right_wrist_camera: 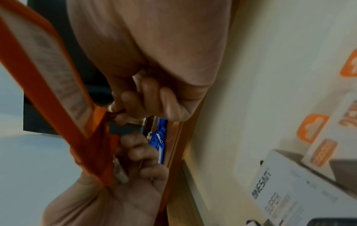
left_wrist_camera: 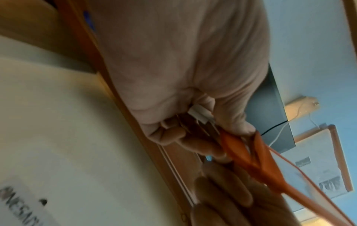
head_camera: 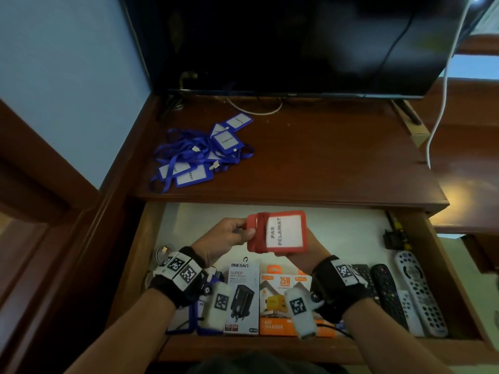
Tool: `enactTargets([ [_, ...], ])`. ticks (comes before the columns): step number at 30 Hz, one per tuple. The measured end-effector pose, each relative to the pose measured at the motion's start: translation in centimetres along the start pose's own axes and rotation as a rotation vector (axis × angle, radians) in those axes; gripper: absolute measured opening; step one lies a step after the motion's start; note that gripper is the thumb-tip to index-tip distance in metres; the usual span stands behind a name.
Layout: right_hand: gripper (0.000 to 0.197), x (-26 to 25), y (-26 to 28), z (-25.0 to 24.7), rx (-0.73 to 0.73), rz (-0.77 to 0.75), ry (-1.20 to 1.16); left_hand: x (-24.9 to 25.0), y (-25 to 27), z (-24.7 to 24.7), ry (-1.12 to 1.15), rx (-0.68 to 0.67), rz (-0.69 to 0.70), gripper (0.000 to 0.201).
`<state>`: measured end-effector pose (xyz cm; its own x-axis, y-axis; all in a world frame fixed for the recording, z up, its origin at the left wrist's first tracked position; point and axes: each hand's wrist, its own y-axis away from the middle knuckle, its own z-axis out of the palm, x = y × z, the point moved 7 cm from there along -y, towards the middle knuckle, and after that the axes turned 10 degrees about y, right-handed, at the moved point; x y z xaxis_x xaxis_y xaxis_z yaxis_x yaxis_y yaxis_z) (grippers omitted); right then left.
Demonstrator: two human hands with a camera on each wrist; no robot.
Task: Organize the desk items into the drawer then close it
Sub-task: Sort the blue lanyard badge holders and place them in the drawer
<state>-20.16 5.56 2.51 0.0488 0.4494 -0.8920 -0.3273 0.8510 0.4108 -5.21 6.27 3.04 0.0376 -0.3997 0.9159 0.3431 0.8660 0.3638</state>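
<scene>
Both hands hold a small stack of red badge holders (head_camera: pixel 280 232) labelled "PAS PELAWAT" above the white floor of the open drawer (head_camera: pixel 351 233). My left hand (head_camera: pixel 235 234) pinches the stack's left edge, thumb on top. My right hand (head_camera: pixel 314 251) grips it from below at the right, its fingertips hidden behind the stack. In the left wrist view the left hand's fingers (left_wrist_camera: pixel 203 146) close on the red holders (left_wrist_camera: pixel 258 156). The right wrist view shows the red holders (right_wrist_camera: pixel 58 91) edge-on. A tangled pile of blue badge holders with lanyards (head_camera: pixel 199 152) lies on the desk top (head_camera: pixel 324 157).
Along the drawer's front lie blue holders (head_camera: pixel 189 322), a white charger box (head_camera: pixel 243 292), an orange charger box (head_camera: pixel 280 300) and several remotes (head_camera: pixel 421 290). A dark television (head_camera: pixel 297 44) stands at the back of the desk. A white cable (head_camera: pixel 437 112) hangs at the right.
</scene>
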Motion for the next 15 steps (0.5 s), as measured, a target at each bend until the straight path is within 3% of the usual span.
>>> enactTargets([
  [2,0.005,-0.2,-0.2,0.9,0.016,-0.028,-0.004,0.0,0.1,-0.2,0.11,0.063,0.045,0.032],
  [5,0.023,-0.2,-0.7,2.7,0.022,0.004,-0.008,0.9,0.5,-0.4,0.241,0.136,0.142,0.034],
  [12,0.022,-0.7,-1.6,7.3,-0.094,0.046,-0.105,1.1,2.5,-3.3,0.457,0.313,0.218,0.039],
  [15,0.009,0.6,-2.2,9.2,-0.201,0.081,-0.046,0.5,3.9,-5.4,0.446,0.37,0.201,0.047],
])
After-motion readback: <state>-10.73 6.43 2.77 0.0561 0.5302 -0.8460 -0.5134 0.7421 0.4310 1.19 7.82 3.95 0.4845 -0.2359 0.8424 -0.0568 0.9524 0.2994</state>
